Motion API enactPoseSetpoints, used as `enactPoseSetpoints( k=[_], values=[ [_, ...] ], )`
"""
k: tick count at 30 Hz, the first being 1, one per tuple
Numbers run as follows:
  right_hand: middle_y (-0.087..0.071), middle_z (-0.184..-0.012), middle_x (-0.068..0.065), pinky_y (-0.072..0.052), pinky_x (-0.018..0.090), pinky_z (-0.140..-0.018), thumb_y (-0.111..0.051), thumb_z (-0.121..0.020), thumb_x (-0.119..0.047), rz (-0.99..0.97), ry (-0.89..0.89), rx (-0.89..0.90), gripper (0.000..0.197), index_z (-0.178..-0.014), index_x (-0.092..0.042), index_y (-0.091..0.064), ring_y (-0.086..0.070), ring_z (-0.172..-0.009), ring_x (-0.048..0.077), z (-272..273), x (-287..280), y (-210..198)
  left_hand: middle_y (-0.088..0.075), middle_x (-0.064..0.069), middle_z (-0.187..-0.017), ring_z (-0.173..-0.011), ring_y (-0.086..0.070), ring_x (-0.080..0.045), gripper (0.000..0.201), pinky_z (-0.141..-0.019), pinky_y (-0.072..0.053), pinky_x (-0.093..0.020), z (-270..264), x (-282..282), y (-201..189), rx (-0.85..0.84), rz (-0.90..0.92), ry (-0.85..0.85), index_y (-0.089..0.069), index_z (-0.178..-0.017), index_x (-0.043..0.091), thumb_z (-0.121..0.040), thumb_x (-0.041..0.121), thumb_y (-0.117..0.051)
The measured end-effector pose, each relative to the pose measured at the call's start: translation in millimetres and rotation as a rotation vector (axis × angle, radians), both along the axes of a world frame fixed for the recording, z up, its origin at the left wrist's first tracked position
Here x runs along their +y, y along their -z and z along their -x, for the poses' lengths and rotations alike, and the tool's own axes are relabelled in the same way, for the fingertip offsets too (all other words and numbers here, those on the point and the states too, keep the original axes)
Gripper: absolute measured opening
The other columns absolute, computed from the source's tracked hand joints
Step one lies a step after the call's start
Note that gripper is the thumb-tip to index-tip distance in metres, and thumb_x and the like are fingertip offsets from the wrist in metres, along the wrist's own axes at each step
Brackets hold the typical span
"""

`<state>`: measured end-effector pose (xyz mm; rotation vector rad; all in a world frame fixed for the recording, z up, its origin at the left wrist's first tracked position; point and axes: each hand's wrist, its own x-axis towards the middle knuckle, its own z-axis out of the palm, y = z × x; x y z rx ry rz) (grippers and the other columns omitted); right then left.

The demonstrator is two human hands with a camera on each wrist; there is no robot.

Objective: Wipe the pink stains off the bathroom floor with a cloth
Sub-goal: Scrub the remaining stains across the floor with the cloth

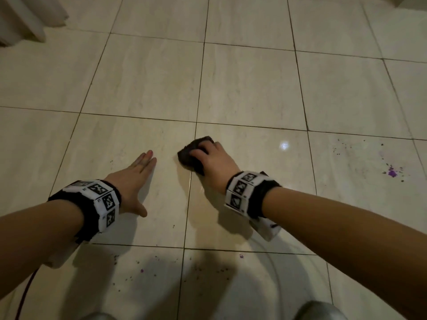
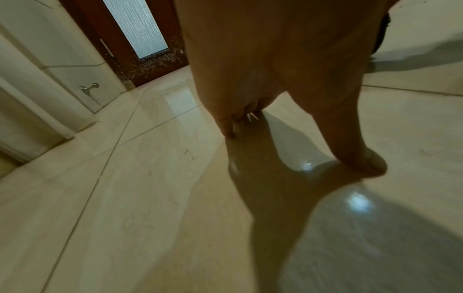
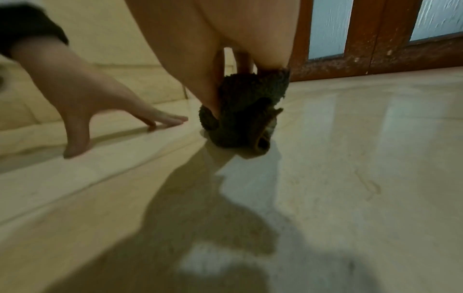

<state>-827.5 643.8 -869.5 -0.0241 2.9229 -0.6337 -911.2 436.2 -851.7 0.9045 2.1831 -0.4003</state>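
My right hand (image 1: 208,158) grips a bunched dark fuzzy cloth (image 1: 193,152) and holds it down on the beige tiled floor (image 1: 242,88); the right wrist view shows the cloth (image 3: 240,111) touching the tile under my fingers. My left hand (image 1: 136,174) lies flat on the floor a little to its left, fingers straight and together, thumb spread. A purple-pink stain (image 1: 392,173) with dark specks sits far right. Small purple spots (image 1: 241,256) (image 1: 141,271) lie on the near tiles below my wrists.
A wooden door with frosted glass panels (image 3: 375,39) stands ahead. A white cabinet or fixture (image 2: 62,65) with a metal stop lies to the left, its base (image 1: 27,17) at top left in the head view. A red cable (image 1: 27,289) trails by my left forearm.
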Motion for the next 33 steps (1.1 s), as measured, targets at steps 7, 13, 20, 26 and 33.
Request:
enactPoseSetpoints(
  k=[7, 13, 20, 26, 33],
  values=[
    [-0.065, -0.100, 0.014, -0.056, 0.039, -0.065, -0.083, -0.062, -0.008, 0.166, -0.585, 0.130, 0.038, -0.098, -0.010, -0.071, -0.060, -0.088, 0.037, -70, -64, 5, 0.040, 0.006, -0.146, -0.144, 0.016, -0.011, 0.127, -0.113, -0.027, -0.025, 7, -15, -1, -0.012, -0.022, 0.036, 0.028, -0.144, 0.016, -0.074, 0.047, -0.073],
    [-0.063, -0.105, 0.016, -0.053, 0.040, -0.069, -0.077, -0.068, -0.002, 0.288, -0.614, -0.055, 0.039, -0.105, -0.008, -0.068, -0.058, -0.087, 0.037, -84, -56, -7, 0.034, -0.001, -0.151, -0.144, 0.015, -0.013, 0.122, -0.114, -0.021, -0.025, 9, -13, -1, 0.018, 0.003, 0.053, 0.024, -0.145, 0.013, -0.077, 0.047, -0.071],
    [-0.037, -0.140, 0.011, -0.043, 0.046, -0.094, -0.057, -0.088, -0.011, 0.001, -0.176, -0.092, 0.053, -0.139, -0.017, -0.042, -0.037, -0.120, 0.032, -23, -21, -9, 0.030, -0.005, -0.153, -0.145, 0.013, -0.016, 0.121, -0.115, -0.009, -0.023, 8, -10, -5, 0.062, 0.009, 0.012, 0.020, -0.147, 0.009, -0.077, 0.050, -0.069],
    [-0.059, -0.116, 0.016, -0.052, 0.045, -0.075, -0.076, -0.071, -0.005, 0.101, -0.542, -0.035, 0.043, -0.113, -0.009, -0.064, -0.054, -0.098, 0.040, -87, -42, -3, 0.029, -0.002, -0.153, -0.145, 0.012, -0.014, 0.116, -0.115, -0.013, -0.024, 7, 9, -6, 0.040, -0.049, 0.034, 0.020, -0.147, 0.012, -0.080, 0.047, -0.067],
    [-0.064, -0.108, 0.017, -0.052, 0.039, -0.068, -0.073, -0.071, -0.002, 0.175, -0.496, -0.082, 0.035, -0.105, -0.005, -0.068, -0.059, -0.085, 0.037, -110, 26, -26, 0.027, 0.001, -0.153, -0.145, 0.009, -0.012, 0.120, -0.115, -0.012, -0.023, -13, 63, -8, -0.007, -0.130, 0.136, 0.021, -0.147, 0.013, -0.077, 0.055, -0.067]
  ],
)
